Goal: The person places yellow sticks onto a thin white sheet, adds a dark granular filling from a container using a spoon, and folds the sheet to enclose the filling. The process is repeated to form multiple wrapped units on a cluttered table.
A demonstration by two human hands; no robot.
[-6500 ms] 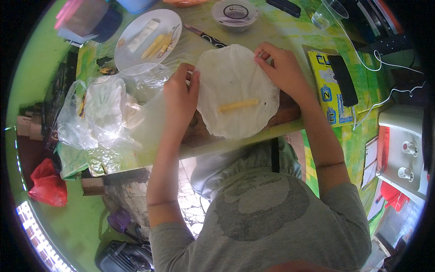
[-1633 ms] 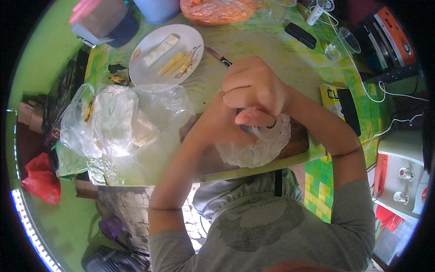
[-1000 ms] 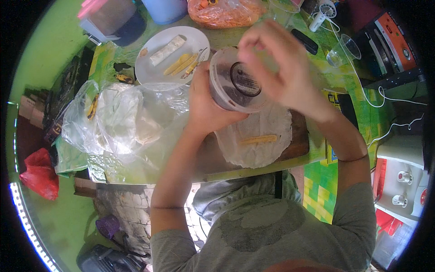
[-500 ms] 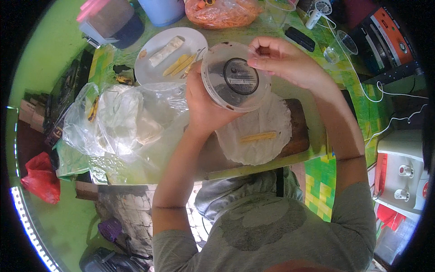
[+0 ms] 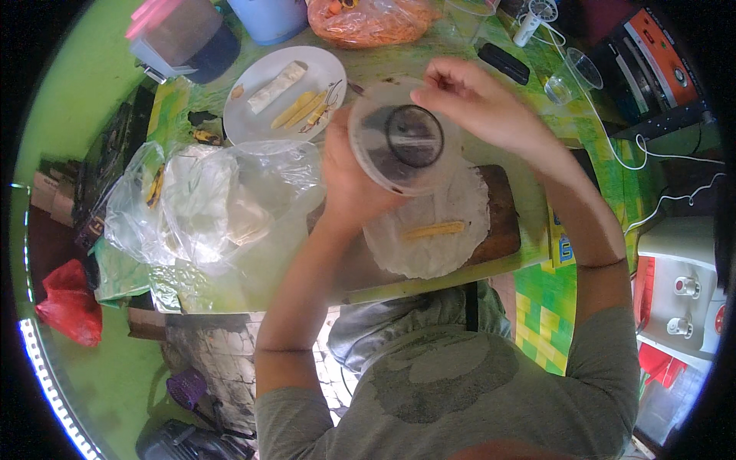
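My left hand (image 5: 354, 172) is closed round the side of a round clear plastic tub (image 5: 376, 157), which is tilted over the table. Something dark shows through the tub, along with a black ring on its round face. At the tub's far right rim, my right hand (image 5: 471, 100) has its fingers curled in and the thumb against the edge; what they pinch is hidden. Below the tub, a thin pale wrapper sheet (image 5: 429, 257) lies on a dark wooden board (image 5: 502, 222). A yellow banana strip (image 5: 434, 229) rests across the sheet.
A white plate (image 5: 241, 126) holds a rolled wrapper (image 5: 277, 88) and banana slices (image 5: 299, 110). Left of my arm lies a clear bag of wrappers (image 5: 207, 199). An orange-filled bag (image 5: 372, 23), a blue bucket (image 5: 268, 19) and clear cups (image 5: 586, 70) stand farther back.
The tub has shifted slightly right and down, and its face looks more blurred. My right hand's fingers have curled in more at the rim.
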